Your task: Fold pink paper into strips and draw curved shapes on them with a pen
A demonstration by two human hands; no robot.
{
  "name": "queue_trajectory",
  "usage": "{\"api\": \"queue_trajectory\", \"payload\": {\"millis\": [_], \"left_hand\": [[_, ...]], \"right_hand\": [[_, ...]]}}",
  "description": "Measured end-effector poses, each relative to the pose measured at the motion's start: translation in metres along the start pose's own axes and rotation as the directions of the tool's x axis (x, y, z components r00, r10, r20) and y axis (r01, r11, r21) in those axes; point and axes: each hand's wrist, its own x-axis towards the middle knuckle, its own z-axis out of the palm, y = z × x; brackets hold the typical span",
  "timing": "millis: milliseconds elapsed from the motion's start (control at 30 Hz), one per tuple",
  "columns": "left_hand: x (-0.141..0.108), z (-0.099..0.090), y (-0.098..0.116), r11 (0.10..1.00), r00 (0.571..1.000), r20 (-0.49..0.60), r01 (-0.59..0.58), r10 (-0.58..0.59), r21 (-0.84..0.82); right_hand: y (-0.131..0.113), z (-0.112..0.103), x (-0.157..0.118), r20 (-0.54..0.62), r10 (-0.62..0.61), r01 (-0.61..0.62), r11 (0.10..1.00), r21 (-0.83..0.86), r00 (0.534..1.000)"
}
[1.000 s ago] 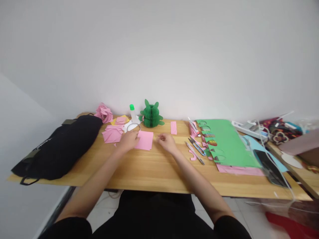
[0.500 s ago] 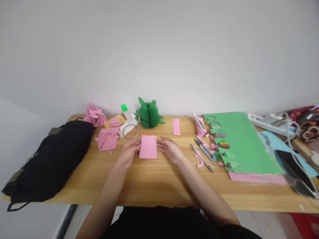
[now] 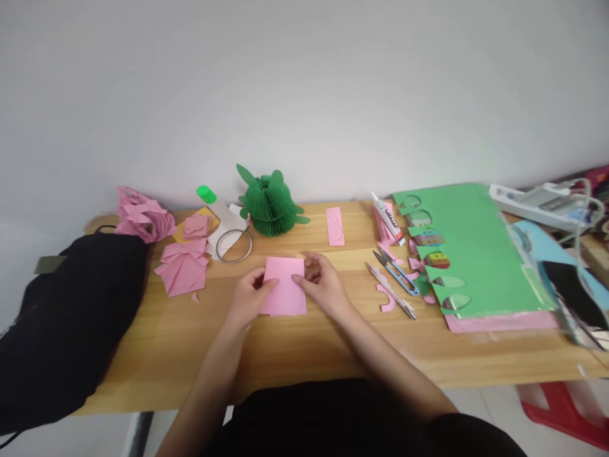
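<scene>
A stack of pink paper rectangles is held between both hands over the wooden table. My left hand grips its left side, thumb on top and fingers at the edge. On the right side, my right hand has its thumb on the paper and its fingers curled behind the edge. The sheets are slightly out of line at the bottom. Behind them stands a green honeycomb paper ball with leaf-shaped pieces. A metal ring lies to the left of it.
Folded pink paper, a green-capped glue bottle and a black bag are left. Blue snips, a pen-like tool, a glue tube and a green sheet are right.
Both hands have closed in on the pink stack, with the thumbs now on top of it. The camera view has shifted and tilted, so the table's things appear moved.
</scene>
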Motion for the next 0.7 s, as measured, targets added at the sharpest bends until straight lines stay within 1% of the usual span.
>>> {"api": "queue_trajectory", "payload": {"millis": [67,100,133,167,267,333,433,533,633,700], "left_hand": [[-0.003,0.0,0.002,1.0,1.0,0.027,-0.005,0.006,-0.03],[-0.005,0.001,0.002,0.998,0.999,0.039,-0.015,0.017,-0.054],[-0.006,0.001,0.002,0.996,0.998,0.046,-0.03,0.034,-0.082],[-0.008,0.002,0.002,0.992,0.997,0.045,-0.054,0.059,-0.111],[-0.01,0.004,0.001,0.97,0.986,0.019,-0.162,0.168,-0.179],[-0.012,0.005,0.0,0.955,0.97,0.024,-0.232,0.24,-0.184],[-0.016,0.007,-0.002,0.949,0.95,0.085,-0.288,0.3,-0.127],[-0.02,0.007,-0.007,0.95,0.94,0.141,-0.311,0.311,-0.021],[-0.02,0.006,-0.01,0.935,0.935,0.136,-0.34,0.326,0.095],[-0.016,0.002,-0.012,0.903,0.925,0.126,-0.377,0.357,0.207]], "right_hand": [[0.0,-0.001,-0.002,-0.031,-0.116,0.11,0.984,-0.141,0.993],[-0.001,-0.002,-0.003,-0.027,-0.167,0.158,0.966,-0.204,0.986],[-0.001,-0.004,-0.003,0.005,-0.201,0.196,0.952,-0.236,0.98],[-0.002,-0.006,-0.003,0.058,-0.215,0.223,0.947,-0.232,0.975],[-0.008,-0.013,-0.004,0.236,-0.227,0.26,0.958,-0.121,0.945],[-0.013,-0.017,-0.006,0.283,-0.258,0.296,0.95,-0.101,0.924],[-0.018,-0.021,-0.013,0.261,-0.296,0.336,0.934,-0.124,0.919],[-0.019,-0.02,-0.021,0.236,-0.307,0.346,0.926,-0.149,0.922],[-0.018,-0.019,-0.023,0.192,-0.303,0.332,0.932,-0.145,0.934],[-0.018,-0.021,-0.022,0.152,-0.285,0.303,0.946,-0.112,0.946]]}}
